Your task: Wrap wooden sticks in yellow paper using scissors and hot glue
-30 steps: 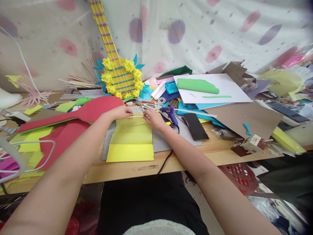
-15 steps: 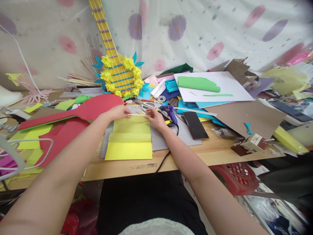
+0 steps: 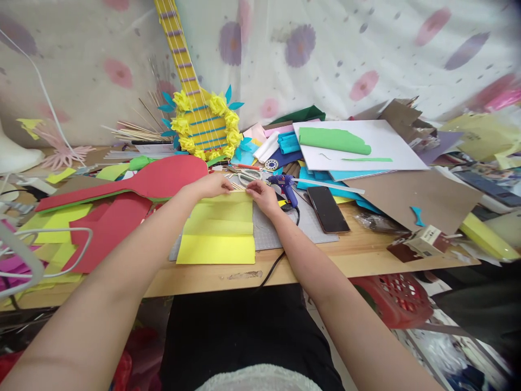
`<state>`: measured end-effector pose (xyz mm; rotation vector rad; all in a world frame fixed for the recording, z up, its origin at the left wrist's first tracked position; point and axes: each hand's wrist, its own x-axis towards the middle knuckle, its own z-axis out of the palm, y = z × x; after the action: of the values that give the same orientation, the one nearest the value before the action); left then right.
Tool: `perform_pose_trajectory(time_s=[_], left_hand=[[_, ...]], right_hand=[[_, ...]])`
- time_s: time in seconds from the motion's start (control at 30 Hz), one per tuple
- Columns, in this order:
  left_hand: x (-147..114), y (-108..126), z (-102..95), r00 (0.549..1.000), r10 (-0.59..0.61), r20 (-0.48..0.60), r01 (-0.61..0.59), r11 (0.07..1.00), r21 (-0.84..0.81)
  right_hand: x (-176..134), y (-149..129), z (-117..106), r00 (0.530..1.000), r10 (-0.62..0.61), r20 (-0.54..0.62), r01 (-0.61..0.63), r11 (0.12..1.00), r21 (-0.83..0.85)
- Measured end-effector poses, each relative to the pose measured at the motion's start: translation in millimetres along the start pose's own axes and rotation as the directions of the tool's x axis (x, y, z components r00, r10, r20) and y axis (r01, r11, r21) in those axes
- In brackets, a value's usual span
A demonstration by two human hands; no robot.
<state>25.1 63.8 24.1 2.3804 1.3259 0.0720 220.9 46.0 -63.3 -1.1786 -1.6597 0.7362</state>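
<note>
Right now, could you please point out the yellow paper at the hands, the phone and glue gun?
Yellow paper [image 3: 220, 217], head view: its middle.
Phone [image 3: 328, 209], head view: screen.
Glue gun [image 3: 290, 193], head view: handle.

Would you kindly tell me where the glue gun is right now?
In the head view, the purple glue gun lies just right of the person's right hand, between it and the black phone.

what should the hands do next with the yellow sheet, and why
Probably fold or roll its far edge slightly toward the body: the left hand and right hand both pinch along that edge, and the yellow sheet lies spread out on the near side.
</note>
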Motion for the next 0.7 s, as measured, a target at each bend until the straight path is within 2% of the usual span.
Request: perform_pose_trajectory(time_s=[0.13, 0.23, 0.57, 0.7], left_hand=[[5.9, 11.4, 2.7, 0.999, -0.028, -0.029, 0.034, 0.972, 0.232], [6.7, 12.3, 6.7, 0.997, -0.030, -0.070, 0.051, 0.944, 0.326], [11.2, 1.1, 12.3, 0.993, -0.072, -0.097, 0.110, 0.867, 0.486], [7.6, -3.6, 8.9, 0.976, -0.103, -0.193, 0.178, 0.886, 0.429]], right_hand=[[1.1, 2.9, 0.5, 1.000, 0.014, -0.011, -0.013, 1.000, 0.009], [1.8, 3.2, 1.2, 0.999, 0.041, -0.017, -0.041, 0.999, -0.025], [-0.5, -3.2, -0.5, 0.999, 0.038, -0.018, -0.040, 0.989, -0.142], [-0.9, -4.1, 0.3, 0.999, 0.031, -0.014, -0.033, 0.974, -0.224]])
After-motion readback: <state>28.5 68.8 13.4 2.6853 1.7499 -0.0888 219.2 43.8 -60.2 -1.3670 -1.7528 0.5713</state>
